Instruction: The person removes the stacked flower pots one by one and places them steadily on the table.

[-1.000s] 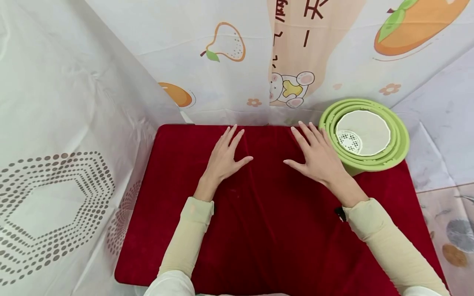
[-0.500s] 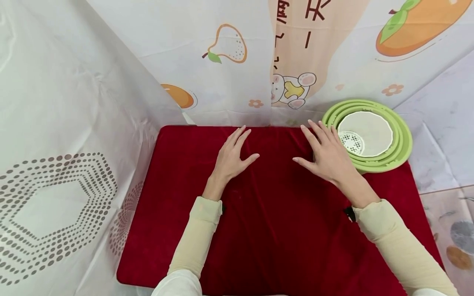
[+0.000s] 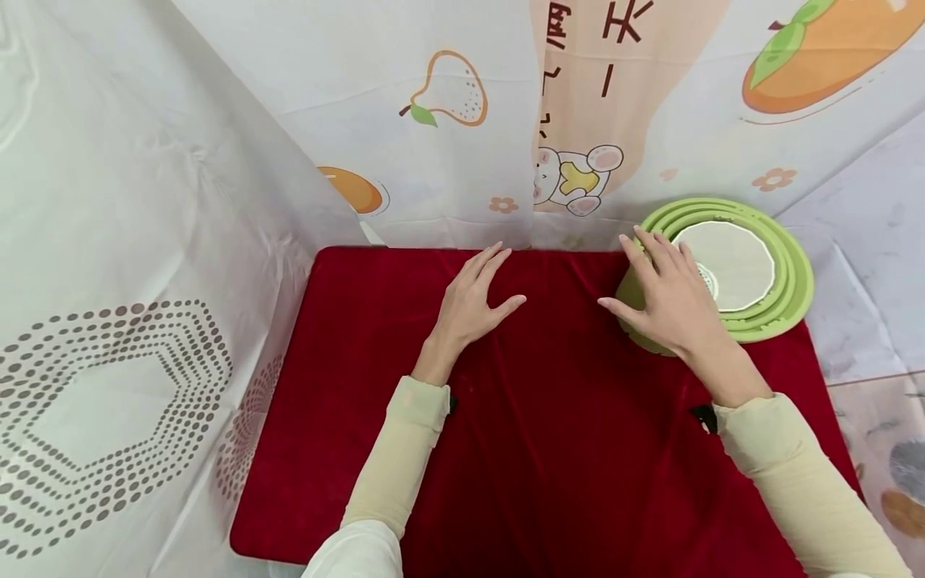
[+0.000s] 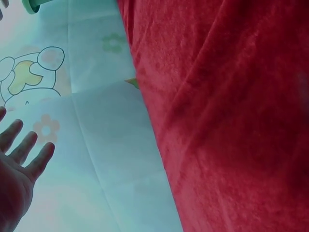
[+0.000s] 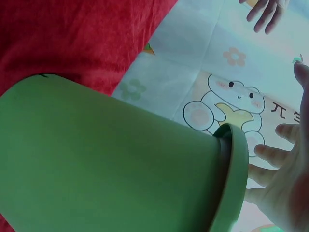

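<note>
A: Two hands are held out above the red cloth [image 3: 542,466] now. How is the left hand [image 3: 468,305] set?

B: Spread! Its thumb is held well out from the fingers, and from the left wrist the fingers are seen fanned apart. It is raised near the cloth's back edge, well apart from the bin.

A: And the right hand [image 3: 675,301]?

B: Spread too, with the thumb stuck out to the side. In the head view, part of the green bin [image 5: 111,159] is covered by it.

A: Is the bin being touched?

B: That cannot be told. From the right wrist, the fingers are seen right beside the rim [image 5: 235,179], but contact is not made plain.

A: Where is the bin placed?

B: At the back right corner of the cloth, mouth turned up, just in front of the printed sheet [image 3: 419,160]. Inside, a white lining [image 3: 737,269] is shown, and a patch of small holes is partly hidden by the right hand.

A: The sheet is decorated with mangoes and a bear [image 3: 578,178], and both forearms are covered by pale sleeves [image 3: 393,474].
</note>
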